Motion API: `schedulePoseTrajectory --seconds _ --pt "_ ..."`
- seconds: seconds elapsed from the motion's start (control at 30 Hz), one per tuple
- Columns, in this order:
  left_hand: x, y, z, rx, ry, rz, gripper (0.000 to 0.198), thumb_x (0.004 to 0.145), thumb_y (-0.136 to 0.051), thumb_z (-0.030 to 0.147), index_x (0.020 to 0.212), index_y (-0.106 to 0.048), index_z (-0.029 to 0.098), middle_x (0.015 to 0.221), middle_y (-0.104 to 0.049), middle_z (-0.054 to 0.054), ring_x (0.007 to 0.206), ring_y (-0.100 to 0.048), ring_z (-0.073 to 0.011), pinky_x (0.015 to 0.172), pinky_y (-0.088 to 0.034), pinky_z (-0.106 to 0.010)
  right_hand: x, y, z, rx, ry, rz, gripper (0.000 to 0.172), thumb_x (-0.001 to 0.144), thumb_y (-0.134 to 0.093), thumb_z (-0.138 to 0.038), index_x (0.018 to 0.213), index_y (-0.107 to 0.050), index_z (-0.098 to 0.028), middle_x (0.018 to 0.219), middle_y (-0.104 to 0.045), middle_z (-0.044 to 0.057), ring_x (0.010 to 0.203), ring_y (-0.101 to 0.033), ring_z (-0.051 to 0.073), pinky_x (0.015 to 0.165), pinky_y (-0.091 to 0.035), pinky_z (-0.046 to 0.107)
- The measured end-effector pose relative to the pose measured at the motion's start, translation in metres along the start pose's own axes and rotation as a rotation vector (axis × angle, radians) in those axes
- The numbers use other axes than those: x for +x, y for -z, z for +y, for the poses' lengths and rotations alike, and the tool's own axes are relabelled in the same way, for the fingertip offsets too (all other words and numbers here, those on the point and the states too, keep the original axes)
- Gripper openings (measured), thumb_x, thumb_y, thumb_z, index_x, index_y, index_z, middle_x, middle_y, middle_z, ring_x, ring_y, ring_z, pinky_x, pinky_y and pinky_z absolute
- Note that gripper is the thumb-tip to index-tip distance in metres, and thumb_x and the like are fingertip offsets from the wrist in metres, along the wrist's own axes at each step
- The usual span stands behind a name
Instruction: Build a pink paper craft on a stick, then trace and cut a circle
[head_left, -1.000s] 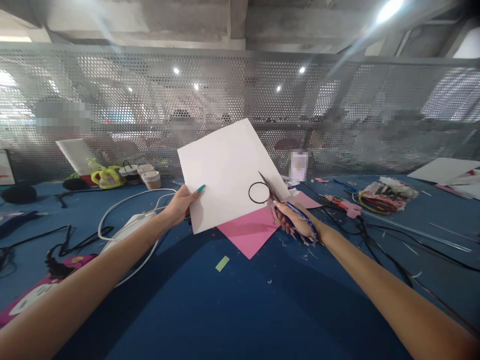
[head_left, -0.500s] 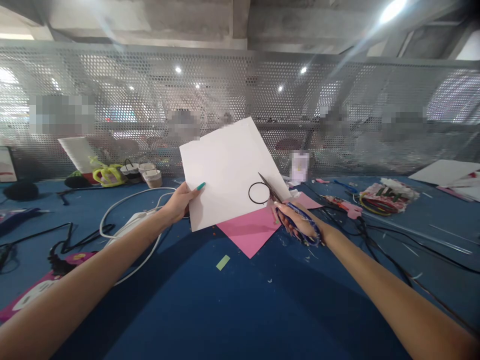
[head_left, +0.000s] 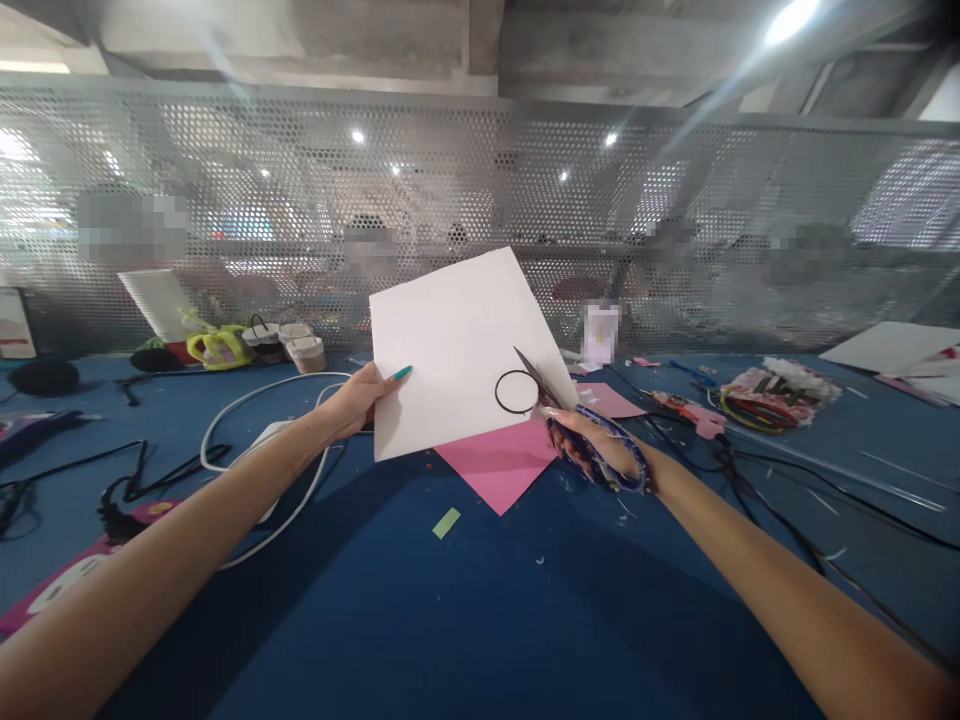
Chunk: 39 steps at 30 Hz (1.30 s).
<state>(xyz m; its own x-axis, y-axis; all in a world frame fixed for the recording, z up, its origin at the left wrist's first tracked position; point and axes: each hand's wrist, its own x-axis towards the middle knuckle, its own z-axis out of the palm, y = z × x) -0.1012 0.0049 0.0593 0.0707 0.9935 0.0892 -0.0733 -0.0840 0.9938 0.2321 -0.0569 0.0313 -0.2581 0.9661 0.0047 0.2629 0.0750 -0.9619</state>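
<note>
My left hand pinches the left edge of a white sheet of paper, thumb on its face. The sheet is held up and tilted above the table, with a black circle outline near its lower right. Wrapped in my right hand are scissors, their handles partly hidden by the fingers. One blade lies in front of the sheet, just right of the circle; whether paper sits between the blades I cannot tell. Below the sheet, a pink sheet of paper rests on the blue table.
A small green paper piece lies in front. White cable and a pink power strip are at left. Black cords, a pink glue gun and a bundle of ties lie right. A perforated metal screen stands behind.
The white sheet has shifted slightly right and down at its top, turning a little. Both hands keep their hold; the scissors have moved only slightly at the sheet's right side.
</note>
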Motion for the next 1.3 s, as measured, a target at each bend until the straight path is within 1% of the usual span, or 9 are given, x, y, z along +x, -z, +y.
schedulePoseTrajectory --seconds 0.23,0.43,0.8,0.93,1.03,1.13,1.2,1.27,1.3 --pt "0.001 0.002 0.001 0.006 -0.015 -0.011 0.034 0.063 -0.077 0.023 0.091 -0.059 0.020 0.080 -0.071 -0.003 0.062 -0.066 -0.0161 0.054 -0.055 -0.024 -0.001 0.002 -0.002 -0.060 -0.042 0.022 0.052 0.077 -0.050 -0.066 0.060 -0.052 -0.017 0.041 -0.049 -0.003 0.033 -0.046 0.009 0.030 -0.032 0.018" --pt "0.002 0.001 0.003 -0.012 -0.021 0.023 0.027 0.065 -0.074 0.019 0.089 -0.062 0.020 0.081 -0.072 -0.006 0.062 -0.065 -0.0168 0.054 -0.054 -0.024 -0.003 0.005 -0.004 -0.142 0.027 0.001 0.050 0.080 -0.050 -0.063 0.060 -0.053 -0.017 0.042 -0.053 -0.001 0.033 -0.049 0.010 0.030 -0.034 0.018" --pt "0.007 0.001 0.002 -0.037 -0.122 0.036 0.049 0.070 -0.068 0.016 0.117 -0.058 0.022 0.098 -0.071 -0.008 0.067 -0.066 -0.0172 0.059 -0.055 -0.026 -0.002 0.008 0.001 -0.191 0.038 -0.012 0.050 0.080 -0.051 -0.062 0.058 -0.052 -0.017 0.042 -0.052 -0.001 0.034 -0.049 0.010 0.032 -0.035 0.019" --pt "0.005 0.000 0.004 -0.036 -0.159 0.039 0.052 0.071 -0.068 0.015 0.120 -0.057 0.026 0.101 -0.071 -0.004 0.068 -0.066 -0.0157 0.058 -0.055 -0.024 -0.001 0.006 0.003 -0.169 0.024 0.011 0.049 0.079 -0.053 -0.062 0.058 -0.051 -0.017 0.042 -0.051 -0.002 0.034 -0.048 0.009 0.032 -0.033 0.018" --pt "0.004 -0.002 0.005 -0.020 -0.204 0.094 0.048 0.071 -0.068 0.016 0.118 -0.059 0.026 0.098 -0.071 -0.003 0.069 -0.066 -0.0152 0.057 -0.054 -0.022 0.000 0.001 0.006 -0.125 0.039 0.007 0.048 0.078 -0.055 -0.061 0.058 -0.051 -0.017 0.043 -0.049 -0.003 0.034 -0.047 0.009 0.032 -0.032 0.018" --pt "0.005 0.001 0.010 -0.022 -0.164 0.239 0.035 0.073 -0.069 0.022 0.108 -0.063 0.018 0.082 -0.072 -0.005 0.066 -0.065 -0.0166 0.051 -0.052 -0.021 -0.001 -0.011 0.004 -0.024 -0.009 0.041 0.048 0.077 -0.055 -0.062 0.059 -0.050 -0.018 0.043 -0.048 -0.003 0.034 -0.045 0.008 0.031 -0.029 0.018" --pt "0.004 0.004 0.017 -0.117 -0.109 0.289 0.029 0.080 -0.064 0.033 0.102 -0.064 0.014 0.073 -0.070 -0.005 0.066 -0.065 -0.0178 0.051 -0.052 -0.021 -0.002 -0.020 -0.001 0.083 -0.052 0.099 0.049 0.076 -0.055 -0.064 0.059 -0.051 -0.018 0.044 -0.047 -0.003 0.034 -0.044 0.008 0.031 -0.028 0.018" --pt "0.000 0.005 0.026 -0.275 -0.102 0.237 0.040 0.088 -0.050 0.047 0.100 -0.063 0.012 0.073 -0.070 -0.007 0.076 -0.067 -0.0188 0.059 -0.054 -0.022 -0.003 -0.029 -0.008 0.228 -0.090 0.155 0.050 0.076 -0.054 -0.065 0.058 -0.051 -0.019 0.045 -0.047 -0.003 0.034 -0.043 0.007 0.031 -0.030 0.018" --pt "-0.003 0.003 0.029 -0.352 -0.124 0.167 0.047 0.090 -0.042 0.053 0.100 -0.063 0.012 0.079 -0.070 -0.007 0.084 -0.067 -0.0190 0.067 -0.055 -0.023 -0.004 -0.032 -0.012 0.304 -0.106 0.173 0.050 0.077 -0.052 -0.065 0.058 -0.051 -0.019 0.045 -0.047 -0.003 0.035 -0.042 0.007 0.031 -0.032 0.018"
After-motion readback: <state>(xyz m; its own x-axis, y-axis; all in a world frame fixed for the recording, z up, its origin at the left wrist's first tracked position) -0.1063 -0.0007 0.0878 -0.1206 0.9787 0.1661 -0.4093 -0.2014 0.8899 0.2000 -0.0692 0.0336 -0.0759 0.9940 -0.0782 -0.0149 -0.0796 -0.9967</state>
